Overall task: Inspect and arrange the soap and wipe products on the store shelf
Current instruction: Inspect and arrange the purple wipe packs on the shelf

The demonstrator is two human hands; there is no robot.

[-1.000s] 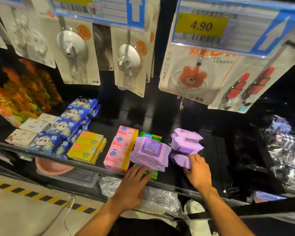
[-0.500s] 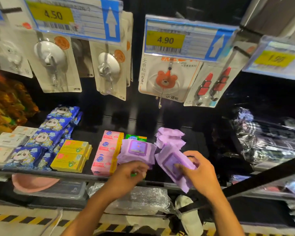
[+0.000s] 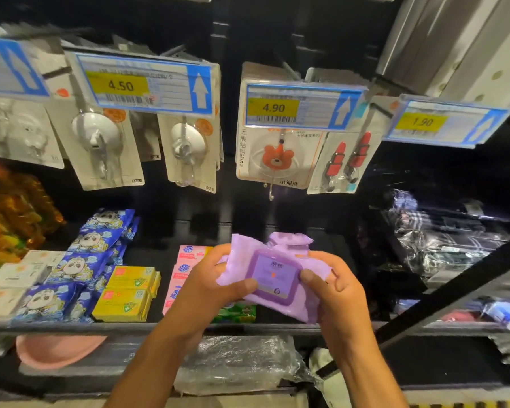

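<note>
Two hands hold one purple wipe pack [image 3: 273, 279] in the air, its darker lid facing us. Our left hand [image 3: 206, 290] grips the pack's left end, thumb curled over the front. Our right hand [image 3: 339, 295] grips the right end, thumb pressed beside the lid. Just behind the pack more purple packs [image 3: 290, 241] peek out; we cannot tell whether they touch it. Below the pack lies a green box [image 3: 236, 313], with the shelf edge [image 3: 71, 326] running beneath. Left of the pack stand pink soap boxes [image 3: 186, 260], then yellow soap boxes [image 3: 127, 293], then blue wipe packs [image 3: 80, 260]. Above the pack hangs a 4.90 price tag [image 3: 273, 108].
</note>
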